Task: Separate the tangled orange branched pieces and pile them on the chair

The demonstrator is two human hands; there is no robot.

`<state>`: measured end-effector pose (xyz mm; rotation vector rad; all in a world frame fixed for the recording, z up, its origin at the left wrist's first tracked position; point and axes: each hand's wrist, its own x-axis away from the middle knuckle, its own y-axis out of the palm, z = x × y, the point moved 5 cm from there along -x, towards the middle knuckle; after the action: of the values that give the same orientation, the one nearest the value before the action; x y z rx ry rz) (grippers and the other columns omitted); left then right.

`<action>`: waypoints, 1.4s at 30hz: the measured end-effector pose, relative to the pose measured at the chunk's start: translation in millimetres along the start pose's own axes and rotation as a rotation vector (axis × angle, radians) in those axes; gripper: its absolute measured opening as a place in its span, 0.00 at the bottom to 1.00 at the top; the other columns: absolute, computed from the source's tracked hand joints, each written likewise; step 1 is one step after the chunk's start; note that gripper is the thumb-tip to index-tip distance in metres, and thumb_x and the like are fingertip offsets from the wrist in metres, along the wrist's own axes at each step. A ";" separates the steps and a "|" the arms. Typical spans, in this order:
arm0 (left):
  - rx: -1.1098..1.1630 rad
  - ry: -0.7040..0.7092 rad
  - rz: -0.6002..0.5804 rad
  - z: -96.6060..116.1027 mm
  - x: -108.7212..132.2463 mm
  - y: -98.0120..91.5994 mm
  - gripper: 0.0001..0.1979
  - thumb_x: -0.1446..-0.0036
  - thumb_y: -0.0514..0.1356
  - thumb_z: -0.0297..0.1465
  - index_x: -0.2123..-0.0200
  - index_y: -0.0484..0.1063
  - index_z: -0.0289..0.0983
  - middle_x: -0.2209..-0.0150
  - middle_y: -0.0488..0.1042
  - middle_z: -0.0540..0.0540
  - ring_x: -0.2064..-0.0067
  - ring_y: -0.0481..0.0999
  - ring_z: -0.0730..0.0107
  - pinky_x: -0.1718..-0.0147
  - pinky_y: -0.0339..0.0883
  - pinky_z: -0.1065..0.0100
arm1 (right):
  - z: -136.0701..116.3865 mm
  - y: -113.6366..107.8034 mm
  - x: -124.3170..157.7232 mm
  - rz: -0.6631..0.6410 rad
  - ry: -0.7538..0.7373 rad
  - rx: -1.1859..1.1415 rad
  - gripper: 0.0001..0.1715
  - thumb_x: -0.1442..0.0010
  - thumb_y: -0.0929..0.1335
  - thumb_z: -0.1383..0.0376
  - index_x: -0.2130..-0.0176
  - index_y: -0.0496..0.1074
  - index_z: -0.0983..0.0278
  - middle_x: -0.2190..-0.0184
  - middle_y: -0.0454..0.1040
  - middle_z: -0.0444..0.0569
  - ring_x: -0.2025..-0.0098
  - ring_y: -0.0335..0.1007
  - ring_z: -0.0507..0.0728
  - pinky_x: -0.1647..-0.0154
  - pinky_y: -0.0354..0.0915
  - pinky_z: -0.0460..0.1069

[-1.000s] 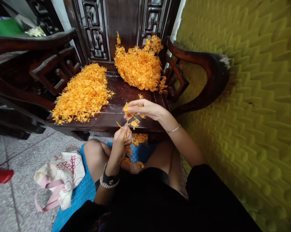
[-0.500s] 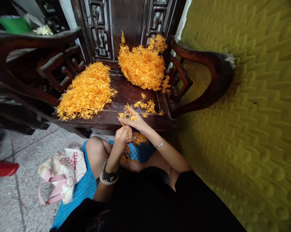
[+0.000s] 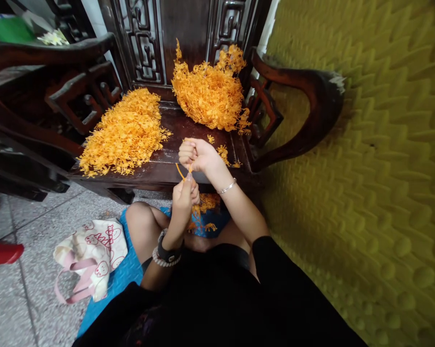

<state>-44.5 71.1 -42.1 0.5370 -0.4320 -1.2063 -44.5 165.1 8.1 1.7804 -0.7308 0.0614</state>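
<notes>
My left hand (image 3: 183, 196) is closed on a thin orange plastic stem (image 3: 180, 171), one end of which sticks up past the thumb. Just above it, my right hand (image 3: 197, 154) is curled into a fist over the upper part of an orange piece; most of what it grips is hidden by the fingers. The two hands almost meet in front of the chair seat's edge. Small orange branched plastic pieces (image 3: 204, 226) hang or lie below my left hand. Beyond my hands, loose orange pieces (image 3: 222, 153) are scattered on the dark wooden seat (image 3: 170, 147).
Two big heaps of orange plastic pieces stand on the seat, a left heap (image 3: 125, 132) and a back heap (image 3: 212, 94). Curved chair arms (image 3: 322, 106) flank them. A yellow-green textured wall (image 3: 383, 193) rises at right. A white and pink bag (image 3: 98, 250) lies beside the blue mat (image 3: 121, 284).
My right hand's spread fingers have closed over the orange piece, hiding most of it. Both hands stay close together. The view has shifted slightly.
</notes>
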 end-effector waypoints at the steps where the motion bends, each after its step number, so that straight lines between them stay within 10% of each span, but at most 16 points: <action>1: 0.015 0.019 0.007 4.0 -1.3 2.9 0.24 0.47 0.61 0.43 0.82 0.53 0.38 0.87 0.46 0.60 0.87 0.43 0.85 0.88 0.39 0.79 | -6.3 4.4 -1.3 0.009 -0.031 -0.013 0.28 0.30 0.52 0.62 0.81 0.37 0.60 0.89 0.36 0.35 0.89 0.33 0.46 0.90 0.39 0.42; 15: 0.102 0.028 -0.011 22.1 8.0 13.7 0.21 0.41 0.58 0.36 0.82 0.53 0.37 0.87 0.45 0.59 0.86 0.42 0.84 0.88 0.40 0.78 | -50.4 22.8 -11.3 -0.115 -0.139 0.120 0.27 0.31 0.54 0.63 0.80 0.38 0.60 0.88 0.36 0.34 0.89 0.34 0.46 0.88 0.40 0.42; 23: 0.002 -0.041 -0.087 24.5 31.6 12.8 0.24 0.45 0.60 0.41 0.82 0.52 0.37 0.85 0.45 0.58 0.84 0.43 0.83 0.85 0.41 0.77 | -128.3 -14.4 9.6 0.220 -0.622 0.613 0.28 0.30 0.51 0.59 0.81 0.42 0.61 0.88 0.41 0.35 0.86 0.37 0.46 0.83 0.45 0.42; 29: 0.021 -0.026 -0.096 21.5 21.5 7.0 0.23 0.45 0.61 0.41 0.82 0.53 0.37 0.85 0.46 0.58 0.84 0.43 0.83 0.85 0.39 0.76 | -118.0 -75.9 30.2 0.869 -0.781 1.628 0.28 0.35 0.59 0.55 0.83 0.54 0.61 0.85 0.55 0.41 0.77 0.57 0.52 0.72 0.54 0.47; 34: -0.038 -0.055 -0.119 11.9 21.4 4.3 0.22 0.44 0.60 0.40 0.82 0.56 0.36 0.85 0.50 0.57 0.84 0.47 0.83 0.85 0.41 0.76 | -100.9 -101.5 42.0 0.986 -0.807 1.757 0.19 0.44 0.69 0.57 0.80 0.64 0.63 0.67 0.73 0.56 0.53 0.65 0.63 0.53 0.57 0.53; 38: -0.057 -0.083 -0.135 11.7 18.3 -0.1 0.22 0.44 0.59 0.41 0.82 0.55 0.36 0.86 0.49 0.57 0.84 0.46 0.83 0.85 0.40 0.76 | -72.5 -64.7 61.6 0.653 -1.058 1.438 0.17 0.39 0.64 0.53 0.66 0.71 0.63 0.56 0.72 0.55 0.49 0.65 0.59 0.46 0.58 0.52; 42: -0.083 -0.197 -0.211 3.3 16.1 -1.1 0.22 0.45 0.60 0.41 0.82 0.55 0.36 0.85 0.49 0.57 0.84 0.45 0.84 0.85 0.40 0.76 | -5.1 -30.9 51.5 -0.009 -0.259 0.833 0.30 0.37 0.57 0.43 0.66 0.71 0.65 0.68 0.75 0.52 0.63 0.73 0.57 0.59 0.67 0.52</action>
<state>-42.3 54.9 -39.7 0.4004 -0.4986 -1.4810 14.1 151.6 3.9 2.6190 -0.9652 0.1465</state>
